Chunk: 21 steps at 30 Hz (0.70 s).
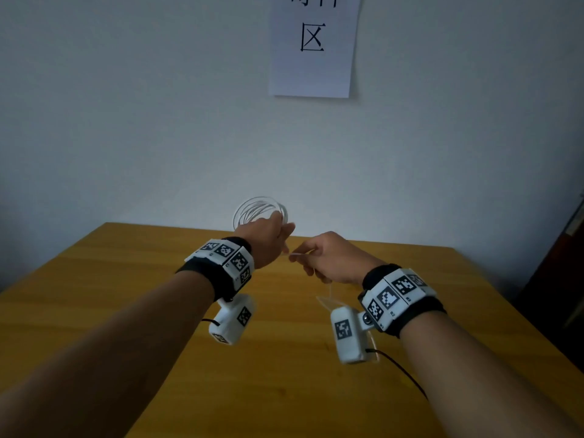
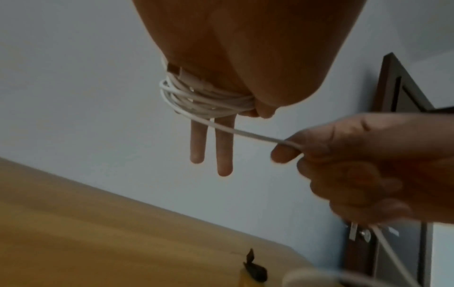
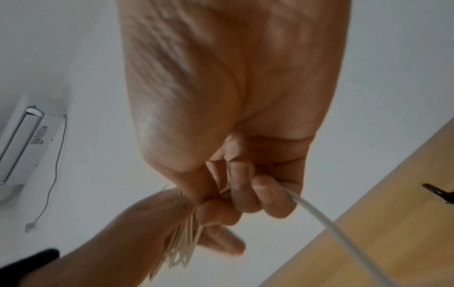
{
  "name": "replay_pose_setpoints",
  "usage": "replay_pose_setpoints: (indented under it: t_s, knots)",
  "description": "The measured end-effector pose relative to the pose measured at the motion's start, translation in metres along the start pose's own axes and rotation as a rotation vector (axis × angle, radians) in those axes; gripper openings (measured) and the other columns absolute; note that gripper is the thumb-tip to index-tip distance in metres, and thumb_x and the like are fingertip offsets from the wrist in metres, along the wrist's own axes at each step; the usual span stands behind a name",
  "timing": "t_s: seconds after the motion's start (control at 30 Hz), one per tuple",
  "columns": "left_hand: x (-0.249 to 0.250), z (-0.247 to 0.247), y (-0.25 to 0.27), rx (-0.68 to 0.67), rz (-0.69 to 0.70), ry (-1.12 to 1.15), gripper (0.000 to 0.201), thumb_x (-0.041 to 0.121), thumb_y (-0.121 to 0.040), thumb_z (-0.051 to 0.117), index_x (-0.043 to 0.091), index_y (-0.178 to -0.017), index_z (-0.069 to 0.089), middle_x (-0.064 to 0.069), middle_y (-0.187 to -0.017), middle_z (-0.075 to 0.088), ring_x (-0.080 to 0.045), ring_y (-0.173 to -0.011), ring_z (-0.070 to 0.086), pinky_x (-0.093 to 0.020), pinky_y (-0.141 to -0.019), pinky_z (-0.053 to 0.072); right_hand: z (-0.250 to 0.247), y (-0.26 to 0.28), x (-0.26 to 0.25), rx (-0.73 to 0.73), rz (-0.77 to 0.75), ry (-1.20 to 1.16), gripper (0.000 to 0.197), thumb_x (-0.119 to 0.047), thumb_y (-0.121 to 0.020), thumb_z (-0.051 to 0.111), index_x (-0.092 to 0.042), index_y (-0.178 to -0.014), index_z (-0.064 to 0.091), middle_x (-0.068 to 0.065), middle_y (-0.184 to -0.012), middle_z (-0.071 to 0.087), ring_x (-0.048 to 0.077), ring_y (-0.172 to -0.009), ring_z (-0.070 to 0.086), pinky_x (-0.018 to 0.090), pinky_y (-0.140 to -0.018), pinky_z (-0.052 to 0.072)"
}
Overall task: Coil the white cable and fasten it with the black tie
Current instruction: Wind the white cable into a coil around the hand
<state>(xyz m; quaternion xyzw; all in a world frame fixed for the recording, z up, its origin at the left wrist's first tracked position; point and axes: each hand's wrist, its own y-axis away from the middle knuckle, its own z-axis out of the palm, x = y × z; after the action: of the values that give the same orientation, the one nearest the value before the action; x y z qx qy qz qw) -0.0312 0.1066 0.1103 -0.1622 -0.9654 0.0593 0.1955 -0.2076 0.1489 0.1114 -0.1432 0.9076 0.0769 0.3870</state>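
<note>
The white cable (image 1: pixel 259 209) is wound into a coil of several loops above the far edge of the table. My left hand (image 1: pixel 270 239) holds the coil (image 2: pixel 203 99) against the palm, with two fingers (image 2: pixel 224 147) pointing straight out past it. A single strand (image 2: pixel 258 137) runs from the coil to my right hand (image 1: pixel 328 260), whose fingers (image 3: pixel 270 200) are curled round it. The loose tail (image 3: pixel 326 223) trails out below that fist. The black tie (image 2: pixel 328 270) lies on the table, apart from both hands, also seen as a tie (image 3: pixel 439 192) in the right wrist view.
The wooden table (image 1: pixel 284 374) stands against a pale wall with a paper sign (image 1: pixel 313 45). Dark wooden furniture (image 1: pixel 562 263) stands at the right edge. An air conditioner (image 3: pixel 22 143) with a hanging cord is on the wall to the left.
</note>
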Motion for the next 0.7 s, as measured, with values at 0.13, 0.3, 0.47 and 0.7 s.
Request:
replay_pose_setpoints:
  t_s: [0.13, 0.3, 0.47, 0.7]
  knots:
    - [-0.001, 0.008, 0.004, -0.050, -0.017, -0.197, 0.032, 0.047, -0.101, 0.025, 0.021, -0.094, 0.040, 0.002, -0.087, 0.068, -0.026, -0.079, 0.057, -0.037, -0.073, 0.040, -0.007, -0.005, 0.002, 0.084, -0.029, 0.033, 0.024, -0.031, -0.100, 0.063, -0.012, -0.109, 0.076, -0.004, -0.071, 0.068, 0.005, -0.055, 0.053, 0.022, -0.060, 0.042]
    - [0.009, 0.007, 0.008, -0.148, -0.018, -0.124, 0.034, 0.038, -0.104, 0.020, 0.019, -0.090, 0.045, -0.006, -0.095, 0.059, -0.028, -0.089, 0.056, -0.042, -0.086, 0.045, -0.013, -0.007, 0.007, 0.188, -0.071, 0.095, 0.022, -0.031, -0.100, 0.062, -0.016, -0.107, 0.076, -0.004, -0.078, 0.073, 0.002, -0.067, 0.063, 0.020, -0.064, 0.043]
    - [0.010, 0.005, 0.006, -0.277, -0.114, 0.489, 0.065, 0.059, -0.096, 0.038, 0.012, -0.052, 0.042, 0.000, -0.050, 0.031, -0.018, -0.044, 0.025, -0.029, -0.052, 0.026, -0.014, -0.010, 0.013, 0.260, -0.080, 0.064, 0.020, -0.032, -0.100, 0.062, -0.017, -0.104, 0.074, -0.001, -0.086, 0.074, 0.012, -0.079, 0.068, 0.026, -0.069, 0.048]
    - [0.016, -0.012, 0.010, -0.422, -0.126, 1.162, 0.050, 0.039, -0.100, 0.042, 0.024, -0.057, 0.022, 0.006, -0.046, 0.015, -0.013, -0.039, 0.010, -0.022, -0.044, 0.012, -0.010, -0.010, 0.016, 0.264, -0.103, 0.045, 0.040, -0.034, -0.109, 0.041, -0.015, -0.083, 0.064, -0.003, -0.072, 0.064, 0.019, -0.061, 0.056, 0.039, -0.067, 0.055]
